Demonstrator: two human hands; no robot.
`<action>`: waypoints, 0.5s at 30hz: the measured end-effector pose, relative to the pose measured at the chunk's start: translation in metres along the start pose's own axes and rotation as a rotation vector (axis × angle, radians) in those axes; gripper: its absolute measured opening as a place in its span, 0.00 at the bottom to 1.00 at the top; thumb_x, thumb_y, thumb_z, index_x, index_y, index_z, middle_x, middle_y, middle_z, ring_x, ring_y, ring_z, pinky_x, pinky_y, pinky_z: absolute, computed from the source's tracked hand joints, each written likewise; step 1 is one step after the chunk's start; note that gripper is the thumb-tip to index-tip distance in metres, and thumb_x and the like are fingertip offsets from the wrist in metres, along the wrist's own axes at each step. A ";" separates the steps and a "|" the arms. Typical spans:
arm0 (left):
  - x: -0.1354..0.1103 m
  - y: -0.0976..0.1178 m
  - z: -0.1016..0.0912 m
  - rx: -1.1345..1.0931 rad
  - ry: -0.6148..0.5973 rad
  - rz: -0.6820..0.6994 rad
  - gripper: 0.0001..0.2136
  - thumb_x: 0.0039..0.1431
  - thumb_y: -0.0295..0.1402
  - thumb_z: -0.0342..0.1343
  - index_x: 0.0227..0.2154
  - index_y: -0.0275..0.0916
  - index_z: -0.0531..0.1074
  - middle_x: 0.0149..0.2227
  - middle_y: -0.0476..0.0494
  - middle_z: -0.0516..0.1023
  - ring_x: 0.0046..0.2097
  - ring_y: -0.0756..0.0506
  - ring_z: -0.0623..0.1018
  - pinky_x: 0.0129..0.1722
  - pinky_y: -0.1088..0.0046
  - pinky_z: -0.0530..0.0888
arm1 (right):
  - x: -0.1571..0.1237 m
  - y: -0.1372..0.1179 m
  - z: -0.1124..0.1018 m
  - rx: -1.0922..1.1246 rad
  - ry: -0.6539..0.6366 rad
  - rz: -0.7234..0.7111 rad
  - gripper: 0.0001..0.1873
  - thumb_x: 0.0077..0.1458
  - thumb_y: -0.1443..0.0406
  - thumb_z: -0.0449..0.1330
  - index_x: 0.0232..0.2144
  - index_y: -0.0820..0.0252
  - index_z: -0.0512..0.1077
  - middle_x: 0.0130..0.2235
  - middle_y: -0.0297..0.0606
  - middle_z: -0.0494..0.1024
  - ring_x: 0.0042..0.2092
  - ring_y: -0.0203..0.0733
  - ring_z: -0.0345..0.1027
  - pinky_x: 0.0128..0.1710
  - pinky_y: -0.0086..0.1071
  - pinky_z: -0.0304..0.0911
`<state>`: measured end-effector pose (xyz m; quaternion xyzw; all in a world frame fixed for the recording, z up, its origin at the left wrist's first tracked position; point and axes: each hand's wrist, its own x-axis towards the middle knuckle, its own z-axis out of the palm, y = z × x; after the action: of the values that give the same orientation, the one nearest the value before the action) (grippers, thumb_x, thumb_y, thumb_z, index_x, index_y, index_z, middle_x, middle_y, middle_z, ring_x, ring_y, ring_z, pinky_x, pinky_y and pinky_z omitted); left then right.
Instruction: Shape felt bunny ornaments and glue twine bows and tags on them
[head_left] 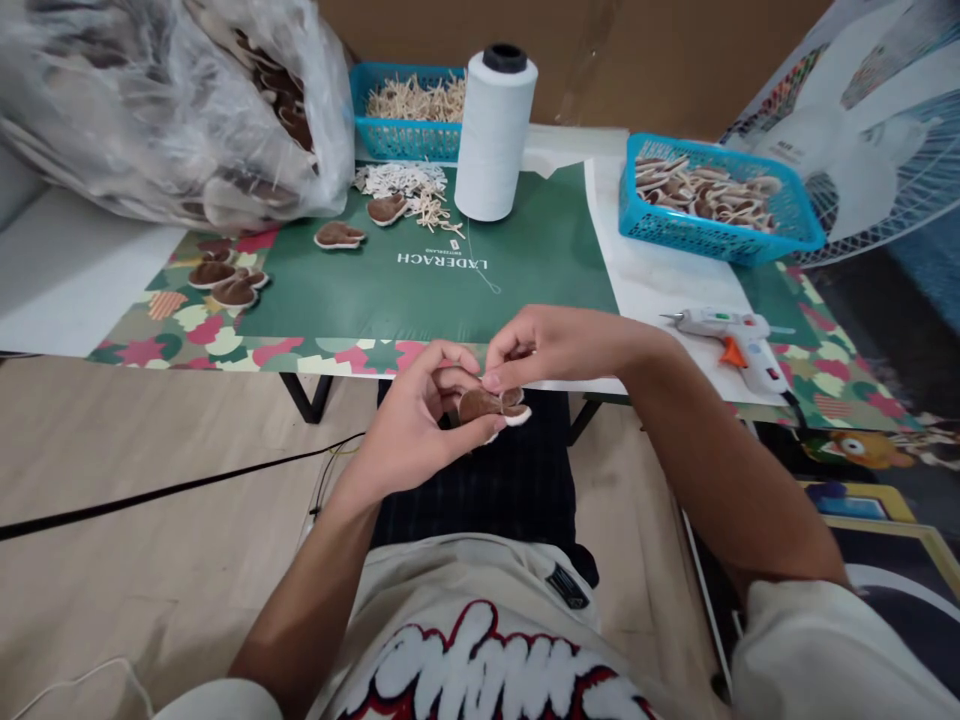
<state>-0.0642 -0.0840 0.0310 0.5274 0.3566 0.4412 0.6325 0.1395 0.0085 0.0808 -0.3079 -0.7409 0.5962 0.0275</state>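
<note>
My left hand (416, 425) is closed around a small brown felt piece with a white edge (487, 405), held in front of the table's near edge above my lap. My right hand (536, 345) pinches the same piece from above with its fingertips pressed together. A thin white thread runs from the large white spool (493, 135) across the green mat (450, 290) towards my hands. More brown pieces (339, 235) lie on the mat at the left.
A glue gun (731, 335) lies at the right on white paper. Two blue baskets stand at the back (405, 140) and right (787, 225), both holding small parts. A big clear bag (172, 100) of brown pieces fills the left. A black cable (150, 495) crosses the floor.
</note>
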 end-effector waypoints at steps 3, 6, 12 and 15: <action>0.001 -0.002 -0.004 0.011 0.010 0.050 0.20 0.51 0.24 0.73 0.42 0.41 0.70 0.36 0.47 0.84 0.37 0.48 0.83 0.38 0.74 0.78 | 0.013 0.016 -0.007 0.242 -0.134 0.072 0.13 0.57 0.56 0.69 0.28 0.59 0.81 0.27 0.33 0.80 0.29 0.33 0.67 0.31 0.29 0.61; 0.002 -0.007 -0.004 -0.001 0.084 0.140 0.17 0.48 0.24 0.75 0.39 0.40 0.76 0.37 0.46 0.83 0.38 0.48 0.82 0.38 0.76 0.79 | 0.022 0.033 0.000 0.454 -0.129 0.098 0.14 0.50 0.55 0.74 0.26 0.61 0.80 0.24 0.31 0.75 0.26 0.31 0.62 0.26 0.27 0.58; 0.003 -0.016 0.012 -0.106 0.379 0.183 0.15 0.47 0.31 0.77 0.35 0.40 0.78 0.32 0.49 0.81 0.34 0.49 0.81 0.35 0.76 0.80 | 0.021 0.045 0.060 0.849 0.302 -0.103 0.21 0.46 0.51 0.77 0.29 0.59 0.75 0.27 0.28 0.72 0.26 0.30 0.63 0.26 0.26 0.63; 0.004 -0.020 0.026 -0.183 0.454 0.189 0.15 0.47 0.32 0.78 0.34 0.40 0.77 0.33 0.50 0.80 0.33 0.51 0.80 0.34 0.77 0.79 | 0.021 0.043 0.097 0.912 0.615 -0.222 0.20 0.52 0.50 0.74 0.31 0.56 0.73 0.28 0.27 0.70 0.28 0.31 0.61 0.29 0.27 0.63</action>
<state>-0.0357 -0.0908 0.0166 0.3864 0.3970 0.6360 0.5373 0.1010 -0.0605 0.0076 -0.3446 -0.3941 0.7324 0.4354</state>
